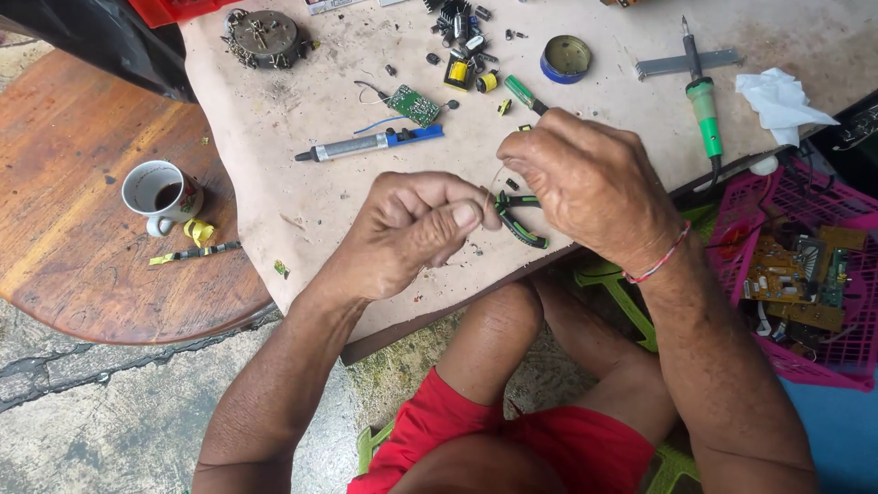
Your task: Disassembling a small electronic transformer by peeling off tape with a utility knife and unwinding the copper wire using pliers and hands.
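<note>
My left hand (pixel 416 229) is closed, pinching the lower end of a thin pale wire (pixel 495 182) between thumb and forefinger. My right hand (pixel 585 183) is closed on the wire's upper end, just right of the left hand. The wire runs between the two hands above the work board (pixel 274 183). Green-and-black handled pliers (pixel 521 224) lie on the board under the hands, partly hidden by them.
On the board lie a blue desoldering pump (pixel 370 144), a small green circuit board (pixel 413 104), several capacitors (pixel 462 41), a round tin (pixel 565 58), a green soldering iron (pixel 702 101), white tissue (pixel 782 99). A pink basket (pixel 732 210) of circuit boards stands right; a cup (pixel 161 192) left.
</note>
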